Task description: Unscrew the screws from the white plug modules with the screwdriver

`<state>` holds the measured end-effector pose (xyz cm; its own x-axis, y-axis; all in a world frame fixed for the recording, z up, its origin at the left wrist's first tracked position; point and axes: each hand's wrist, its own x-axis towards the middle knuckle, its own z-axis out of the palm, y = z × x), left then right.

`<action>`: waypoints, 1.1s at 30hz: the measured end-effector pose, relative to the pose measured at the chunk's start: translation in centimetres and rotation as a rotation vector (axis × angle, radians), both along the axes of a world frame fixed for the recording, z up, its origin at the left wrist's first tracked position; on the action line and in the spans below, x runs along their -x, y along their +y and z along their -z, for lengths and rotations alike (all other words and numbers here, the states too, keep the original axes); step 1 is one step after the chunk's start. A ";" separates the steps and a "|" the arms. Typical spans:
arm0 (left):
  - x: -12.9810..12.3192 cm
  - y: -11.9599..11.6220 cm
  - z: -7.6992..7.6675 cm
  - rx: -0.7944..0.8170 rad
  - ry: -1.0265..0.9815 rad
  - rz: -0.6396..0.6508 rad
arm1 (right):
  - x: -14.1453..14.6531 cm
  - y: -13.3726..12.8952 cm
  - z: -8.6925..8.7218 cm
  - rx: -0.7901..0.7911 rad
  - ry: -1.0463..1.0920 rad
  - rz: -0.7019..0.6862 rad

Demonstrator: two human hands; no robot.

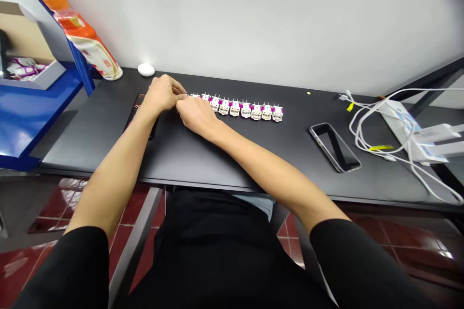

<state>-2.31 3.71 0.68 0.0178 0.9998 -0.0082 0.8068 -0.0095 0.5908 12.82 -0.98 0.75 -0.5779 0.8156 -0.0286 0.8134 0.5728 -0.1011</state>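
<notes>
A row of small white and purple parts with thin metal pins [245, 109] runs across the black table. My left hand [165, 91] and my right hand [196, 113] meet at the left end of this row. The fingers of both hands are bent and close together there. My right hand covers some of the parts at that end. Whatever lies between the fingertips is hidden. Beneath my left forearm lies a dark phone-like device [139, 102] with a lit display, partly covered.
A smartphone [335, 147] lies to the right, beside tangled white cables [358, 130] and a power strip [409, 130]. At the back left stand an orange-capped bottle [87, 38] and a white oval object [146, 69]. A cardboard box [32, 48] of similar parts sits on the blue shelf [36, 111].
</notes>
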 end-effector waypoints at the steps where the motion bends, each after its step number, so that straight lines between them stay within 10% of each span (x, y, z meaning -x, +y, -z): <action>1: 0.1 0.1 0.1 -0.003 0.001 0.002 | -0.1 0.0 0.1 -0.002 -0.001 -0.001; 8: 0.9 0.3 0.6 -0.093 0.022 0.067 | -3.8 -0.5 0.0 -0.063 0.070 0.013; 16: 0.8 1.1 0.7 -0.127 0.329 0.529 | -14.1 -1.0 1.6 -0.015 0.406 0.116; 23: 0.5 1.6 0.7 -0.133 0.386 0.534 | -17.1 -1.5 1.0 0.034 0.540 0.091; 33: -2.6 -4.9 -0.5 -0.124 0.421 0.577 | -17.9 -2.0 0.0 -0.044 0.789 -0.074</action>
